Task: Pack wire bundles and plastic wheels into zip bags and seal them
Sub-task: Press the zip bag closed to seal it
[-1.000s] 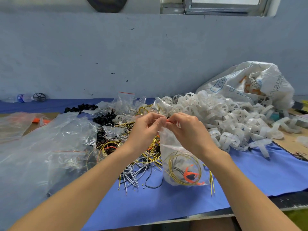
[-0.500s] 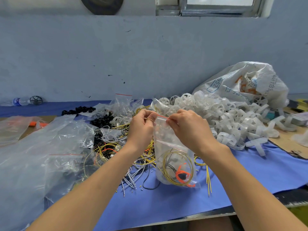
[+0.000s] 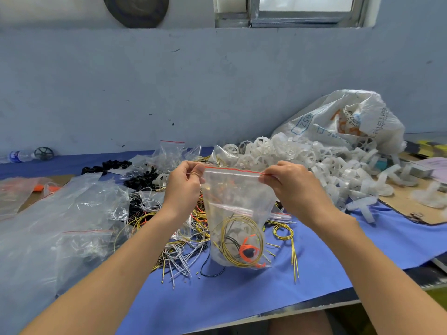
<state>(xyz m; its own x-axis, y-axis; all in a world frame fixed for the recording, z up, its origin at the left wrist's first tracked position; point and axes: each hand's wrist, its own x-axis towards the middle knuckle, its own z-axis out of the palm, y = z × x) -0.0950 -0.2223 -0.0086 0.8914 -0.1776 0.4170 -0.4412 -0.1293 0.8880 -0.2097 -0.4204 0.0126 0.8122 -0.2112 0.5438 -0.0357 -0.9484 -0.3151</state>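
- The zip bag hangs in the middle of the frame, held up by its top edge, with its bottom resting on the blue-covered counter.
- The left hand pinches the bag's top left corner between thumb and curled fingers.
- The right hand pinches the top right corner the same way. The two hands are apart, with the red-lined top strip stretched straight between them.
- In the bottom of the bag sits a wire bundle: a yellow coil with black and orange strands. Something pale lies behind it, but I cannot tell what.
- Loose wires sprawl on the counter just left of the bag, and a few yellow ones lie to its right.
- A heap of white plastic wheels fills the counter behind the right hand, spilling from a big white sack at the upper right.
- Small black parts sit behind the left hand.
- Crumpled clear bags cover the left side of the frame.
- A bottle lies by the wall at the far left.
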